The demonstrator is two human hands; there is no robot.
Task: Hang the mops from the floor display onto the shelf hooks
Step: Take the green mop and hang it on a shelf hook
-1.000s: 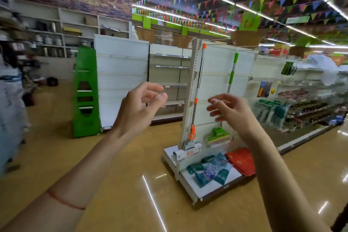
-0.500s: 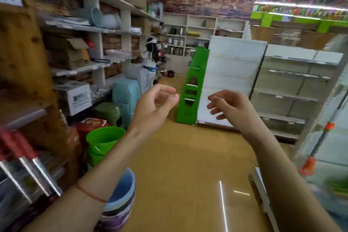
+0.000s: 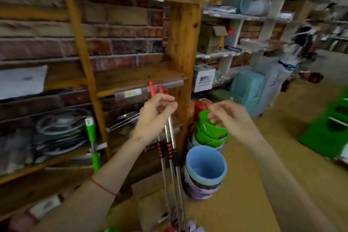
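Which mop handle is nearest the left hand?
A red-tipped steel mop, right by the left hand; the green-handled mop stands apart, further left.

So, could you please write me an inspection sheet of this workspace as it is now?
Surface: tan shop floor, bare where it shows.
Job's things: red-topped mops with metal poles lean against the wooden shelf; a green-handled mop stands further left.
Clutter: stacked green buckets, a blue bucket on a stack, teal stools, boxes.
Grippers: left hand is in front of the mop poles, fingers curled; whether it grips them is unclear. Right hand open, empty, in front of the green buckets.
Cables: nothing seen.
Surroundings: brick wall, white shelving, green stand; the picture is blurred.
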